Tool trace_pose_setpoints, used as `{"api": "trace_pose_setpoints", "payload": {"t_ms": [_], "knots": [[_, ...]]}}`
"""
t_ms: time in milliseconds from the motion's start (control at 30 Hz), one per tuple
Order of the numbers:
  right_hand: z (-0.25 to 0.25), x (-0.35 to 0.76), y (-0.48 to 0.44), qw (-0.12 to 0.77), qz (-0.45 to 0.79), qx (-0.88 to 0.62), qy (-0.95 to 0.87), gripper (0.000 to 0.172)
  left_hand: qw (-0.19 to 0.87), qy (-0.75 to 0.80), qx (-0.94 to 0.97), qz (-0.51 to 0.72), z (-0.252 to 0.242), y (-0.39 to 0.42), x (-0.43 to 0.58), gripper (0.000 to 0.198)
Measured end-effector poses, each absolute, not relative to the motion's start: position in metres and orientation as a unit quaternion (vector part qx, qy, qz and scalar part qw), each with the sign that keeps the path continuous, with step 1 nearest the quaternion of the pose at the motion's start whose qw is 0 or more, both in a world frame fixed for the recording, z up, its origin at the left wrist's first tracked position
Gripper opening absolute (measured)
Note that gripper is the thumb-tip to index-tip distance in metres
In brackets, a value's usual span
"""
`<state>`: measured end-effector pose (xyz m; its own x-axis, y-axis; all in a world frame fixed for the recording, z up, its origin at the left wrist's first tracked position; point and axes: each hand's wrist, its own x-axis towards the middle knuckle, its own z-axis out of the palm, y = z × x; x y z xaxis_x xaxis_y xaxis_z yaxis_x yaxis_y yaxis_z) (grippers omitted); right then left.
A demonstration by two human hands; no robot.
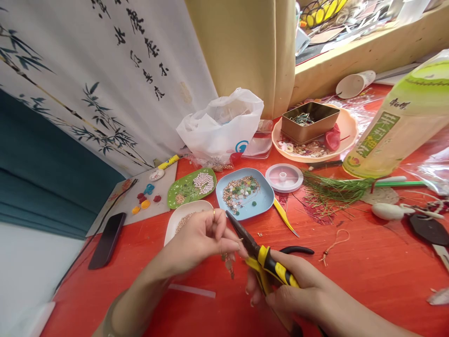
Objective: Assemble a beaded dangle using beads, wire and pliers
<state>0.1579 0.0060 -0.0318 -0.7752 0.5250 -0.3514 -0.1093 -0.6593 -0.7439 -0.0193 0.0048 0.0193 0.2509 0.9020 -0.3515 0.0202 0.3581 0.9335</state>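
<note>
My right hand (298, 285) is wrapped round the yellow-and-black handles of long-nose pliers (247, 236), whose dark jaws point up and left. Close to the jaws, the fingers of my left hand (206, 231) are pinched on a small beaded strand (228, 266) that hangs below them. Just behind my left hand lies a white tray (170, 224) of tiny gold beads, partly hidden by the hand. Beyond the pliers' tips sits a blue tray (268, 196) with gold, green and pale beads. To its left is a green tray (171, 199) of pinkish-white beads.
Yellow tweezers (285, 217) and a round pink container (284, 178) lie right of the trays. A large drink bottle (393, 121) stands at the right. Behind are a white plastic bag (219, 126) and a metal tin (308, 124). A phone (107, 241) lies at left.
</note>
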Motion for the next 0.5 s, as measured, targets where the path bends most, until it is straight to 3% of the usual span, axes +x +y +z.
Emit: {"api": "trace_pose_setpoints", "payload": {"t_ms": [300,500], "knots": [[-0.018,0.166,0.008,0.164,0.786,-0.375,-0.463,0.015,0.643,0.513,0.469,0.323,0.016,0.007,-0.024,0.021],[-0.008,0.171,0.014,0.169,0.708,-0.442,-0.524,0.028,0.687,0.505,0.411,0.321,0.015,0.01,-0.025,0.006]]}}
